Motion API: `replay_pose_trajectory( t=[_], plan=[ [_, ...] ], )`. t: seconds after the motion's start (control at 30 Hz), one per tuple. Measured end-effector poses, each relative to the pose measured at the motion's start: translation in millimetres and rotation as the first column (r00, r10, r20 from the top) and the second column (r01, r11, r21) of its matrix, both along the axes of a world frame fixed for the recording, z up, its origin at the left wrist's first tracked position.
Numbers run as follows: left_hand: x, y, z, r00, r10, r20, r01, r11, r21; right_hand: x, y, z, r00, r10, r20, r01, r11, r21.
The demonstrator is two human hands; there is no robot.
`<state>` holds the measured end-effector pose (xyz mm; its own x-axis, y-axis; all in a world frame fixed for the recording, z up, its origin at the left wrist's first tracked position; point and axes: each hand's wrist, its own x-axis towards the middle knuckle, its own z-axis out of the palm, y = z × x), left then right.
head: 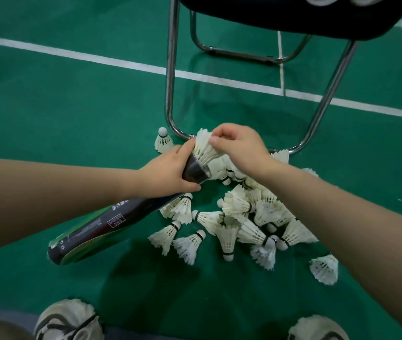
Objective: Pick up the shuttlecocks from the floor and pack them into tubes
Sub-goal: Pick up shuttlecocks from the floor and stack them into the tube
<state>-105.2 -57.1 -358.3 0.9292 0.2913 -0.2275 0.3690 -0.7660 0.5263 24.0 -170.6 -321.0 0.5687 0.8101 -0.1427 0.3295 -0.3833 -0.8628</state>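
My left hand (pixel 168 171) grips a long dark tube (pixel 111 224) near its open upper end, and the tube slants down to the lower left. A white feather shuttlecock (pixel 203 147) sticks out of the tube's mouth, feathers up. My right hand (pixel 238 146) pinches its feathers from above. Several white shuttlecocks (pixel 239 217) lie in a loose pile on the green floor below and to the right of my hands. One shuttlecock (pixel 163 141) stands alone to the left of the chair leg, and another (pixel 325 268) lies apart at the right.
A chair with chrome tube legs (pixel 170 94) and a dark seat (pixel 293 13) stands just beyond the pile. White court lines (pixel 97 58) cross the green floor. My two light shoes (pixel 70 320) show at the bottom edge.
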Motion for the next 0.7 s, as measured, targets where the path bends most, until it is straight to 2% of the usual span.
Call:
replay_pose_trajectory(
  t=[0.1,0.27,0.4,0.47,0.53,0.6,0.7],
  plan=[
    [5,-8,2,1.000,0.025,0.011,-0.025,1.000,-0.010,-10,-9,1,0.997,0.066,-0.038,-0.069,0.994,-0.088],
    [11,-22,12,1.000,0.025,0.017,-0.024,0.999,-0.044,-12,-22,4,0.934,0.199,-0.295,-0.262,0.946,-0.190],
    [4,-39,21,0.998,-0.044,0.052,0.046,0.997,-0.055,-5,-32,4,0.808,0.387,-0.444,-0.524,0.817,-0.241],
    [2,-49,24,0.991,-0.116,0.060,0.118,0.992,-0.035,-11,-35,9,0.775,0.435,-0.459,-0.599,0.736,-0.314],
    [2,-56,24,0.984,-0.174,0.047,0.175,0.985,0.000,-17,-34,10,0.750,0.460,-0.474,-0.637,0.695,-0.333],
    [6,-54,24,0.987,-0.159,0.026,0.159,0.987,0.008,-19,-33,6,0.788,0.426,-0.445,-0.582,0.752,-0.310],
    [17,-41,24,0.996,-0.066,0.052,0.066,0.998,0.014,-8,-27,1,0.893,0.187,-0.409,-0.265,0.953,-0.144]
  ],
)
